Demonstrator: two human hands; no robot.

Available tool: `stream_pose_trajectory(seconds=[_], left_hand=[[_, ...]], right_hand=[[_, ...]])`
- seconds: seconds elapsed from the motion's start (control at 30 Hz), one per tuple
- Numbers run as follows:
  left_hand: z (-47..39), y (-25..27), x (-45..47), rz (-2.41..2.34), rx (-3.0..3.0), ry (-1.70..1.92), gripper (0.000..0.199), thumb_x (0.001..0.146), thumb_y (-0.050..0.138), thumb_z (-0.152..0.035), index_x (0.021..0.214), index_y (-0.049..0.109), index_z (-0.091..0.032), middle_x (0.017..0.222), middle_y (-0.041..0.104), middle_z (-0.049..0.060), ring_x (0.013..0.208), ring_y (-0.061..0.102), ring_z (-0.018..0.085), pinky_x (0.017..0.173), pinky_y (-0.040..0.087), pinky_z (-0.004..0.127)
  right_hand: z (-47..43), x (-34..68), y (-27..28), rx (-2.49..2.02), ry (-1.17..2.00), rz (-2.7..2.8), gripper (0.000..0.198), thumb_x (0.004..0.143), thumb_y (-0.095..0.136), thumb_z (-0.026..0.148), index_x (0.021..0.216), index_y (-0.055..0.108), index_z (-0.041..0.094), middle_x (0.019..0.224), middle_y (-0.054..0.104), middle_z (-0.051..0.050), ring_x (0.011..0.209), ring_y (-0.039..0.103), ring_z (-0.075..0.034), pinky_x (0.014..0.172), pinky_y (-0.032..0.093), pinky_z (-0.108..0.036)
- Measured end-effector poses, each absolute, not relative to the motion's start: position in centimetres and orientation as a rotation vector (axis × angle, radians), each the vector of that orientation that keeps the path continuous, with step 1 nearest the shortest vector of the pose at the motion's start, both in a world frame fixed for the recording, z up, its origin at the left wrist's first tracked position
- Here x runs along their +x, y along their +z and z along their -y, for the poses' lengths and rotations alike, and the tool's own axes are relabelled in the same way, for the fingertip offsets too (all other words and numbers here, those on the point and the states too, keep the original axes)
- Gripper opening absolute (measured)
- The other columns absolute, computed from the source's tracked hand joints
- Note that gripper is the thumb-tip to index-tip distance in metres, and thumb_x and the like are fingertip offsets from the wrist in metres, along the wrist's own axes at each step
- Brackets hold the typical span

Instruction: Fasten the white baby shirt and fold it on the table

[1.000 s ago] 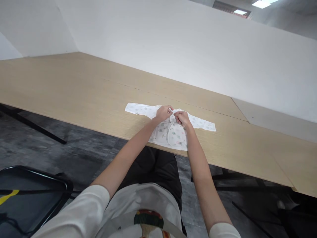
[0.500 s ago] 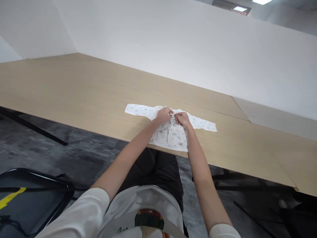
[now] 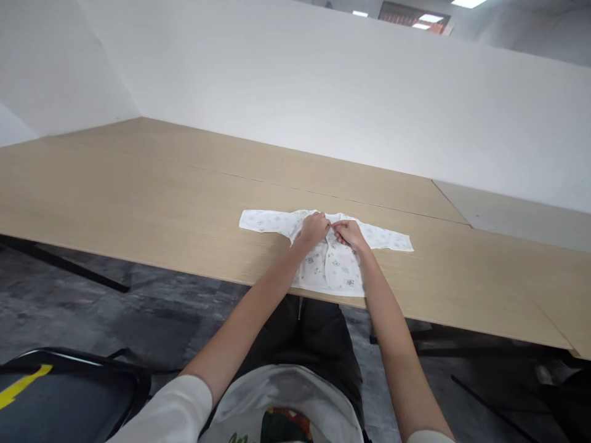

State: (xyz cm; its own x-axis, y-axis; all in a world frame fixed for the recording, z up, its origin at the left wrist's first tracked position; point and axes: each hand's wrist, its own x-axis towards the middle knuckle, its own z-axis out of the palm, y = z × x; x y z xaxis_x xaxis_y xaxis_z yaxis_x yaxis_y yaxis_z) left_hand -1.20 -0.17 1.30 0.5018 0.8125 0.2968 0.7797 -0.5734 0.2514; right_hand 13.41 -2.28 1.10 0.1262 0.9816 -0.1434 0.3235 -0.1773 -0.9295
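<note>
A small white baby shirt (image 3: 342, 271) with a scattered print lies face up on the table, its sleeves spread to both sides and its hem close to the front edge. My left hand (image 3: 316, 228) is closed on the shirt's front just under the neckline. Beside it, almost touching, my right hand (image 3: 349, 233) pinches the edge of the front opening with thumb and forefinger. The fingers cover the exact spot being pinched, and any fastener there is too small to make out.
The long wooden table (image 3: 161, 203) runs across the view, backed by a white partition (image 3: 295, 92). A black chair (image 3: 69, 394) with a yellow strip stands at the lower left. Dark table legs (image 3: 64, 264) show below the table edge.
The whole view has shifted slightly, with the table sitting lower in the picture. Both hands stay at the shirt's neckline; the left fingers have drawn in nearer to the right ones.
</note>
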Motion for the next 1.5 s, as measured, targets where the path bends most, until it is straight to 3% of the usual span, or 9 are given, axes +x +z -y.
stream_pose_trajectory(seconds=[0.33, 0.47, 0.67, 0.93, 1.07, 1.23, 1.4, 1.5], left_hand=[[0.6, 0.6, -0.8, -1.467, 2.581, 0.599, 0.026, 0.092, 0.039, -0.022, 0.099, 0.064, -0.018, 0.099, 0.064, 0.009, 0.097, 0.056, 0.020, 0.082, 0.042, 0.030], [0.5, 1.2, -1.1, -1.538, 2.523, 0.568, 0.027, 0.091, 0.038, -0.020, 0.099, 0.063, -0.018, 0.099, 0.066, 0.009, 0.096, 0.059, 0.020, 0.082, 0.043, 0.031], [1.0, 2.7, -1.3, -1.596, 2.308, 0.481, 0.033, 0.084, 0.042, -0.014, 0.110, 0.062, -0.018, 0.097, 0.068, 0.010, 0.090, 0.063, 0.023, 0.077, 0.046, 0.032], [1.3, 2.9, -1.2, -1.312, 2.135, 0.664, 0.043, 0.080, 0.037, -0.013, 0.114, 0.061, -0.021, 0.082, 0.070, 0.004, 0.086, 0.064, 0.019, 0.080, 0.048, 0.029], [1.2, 1.8, -2.5, -1.169, 2.051, 0.711, 0.044, 0.076, 0.039, -0.013, 0.114, 0.060, -0.018, 0.081, 0.070, 0.002, 0.082, 0.064, 0.016, 0.082, 0.048, 0.027], [1.9, 0.8, -3.6, -0.959, 1.920, 0.815, 0.038, 0.086, 0.037, -0.026, 0.117, 0.056, -0.015, 0.089, 0.071, 0.005, 0.083, 0.064, 0.016, 0.078, 0.049, 0.027], [2.2, 0.2, -3.3, -0.933, 2.012, 0.864, 0.037, 0.085, 0.042, -0.025, 0.118, 0.056, -0.016, 0.095, 0.071, 0.005, 0.089, 0.063, 0.016, 0.083, 0.047, 0.028], [2.0, -0.5, -3.1, -0.901, 2.114, 0.892, 0.035, 0.082, 0.050, -0.027, 0.114, 0.059, -0.017, 0.097, 0.071, 0.005, 0.083, 0.063, 0.015, 0.078, 0.047, 0.027]], right_hand=[[3.5, 13.4, 2.1, -1.546, 1.184, 1.350, 0.017, 0.072, 0.055, 0.016, 0.083, 0.066, 0.012, 0.047, 0.049, 0.003, 0.036, 0.040, -0.006, 0.033, 0.026, -0.017], [4.3, 13.2, 3.2, -1.549, 1.228, 1.459, 0.010, 0.072, 0.062, 0.024, 0.070, 0.062, 0.014, 0.049, 0.051, 0.002, 0.040, 0.044, -0.007, 0.037, 0.032, -0.018], [5.1, 12.6, 4.7, -1.699, 1.240, 1.807, 0.036, 0.076, 0.061, 0.033, 0.048, 0.049, 0.016, 0.037, 0.044, 0.002, 0.031, 0.037, -0.007, 0.034, 0.028, -0.020], [4.3, 13.2, 3.8, -1.836, 1.203, 1.816, 0.029, 0.076, 0.062, 0.021, 0.051, 0.049, 0.016, 0.040, 0.050, 0.001, 0.032, 0.043, -0.008, 0.034, 0.033, -0.019], [4.2, 12.9, 3.8, -1.898, 1.167, 1.834, 0.034, 0.077, 0.061, 0.026, 0.048, 0.047, 0.016, 0.037, 0.048, 0.000, 0.033, 0.043, -0.009, 0.037, 0.036, -0.020], [4.1, 12.5, 3.7, -1.961, 0.964, 1.855, 0.036, 0.074, 0.065, 0.030, 0.045, 0.048, 0.015, 0.036, 0.046, 0.000, 0.034, 0.041, -0.008, 0.040, 0.035, -0.018], [4.4, 13.2, 4.1, -1.887, 1.149, 1.776, 0.029, 0.078, 0.057, 0.018, 0.050, 0.049, 0.014, 0.039, 0.048, 0.002, 0.035, 0.041, -0.005, 0.037, 0.033, -0.016], [4.6, 13.7, 4.3, -1.817, 1.260, 1.718, 0.024, 0.076, 0.058, 0.013, 0.053, 0.050, 0.013, 0.043, 0.050, 0.002, 0.036, 0.044, -0.005, 0.036, 0.033, -0.015]])
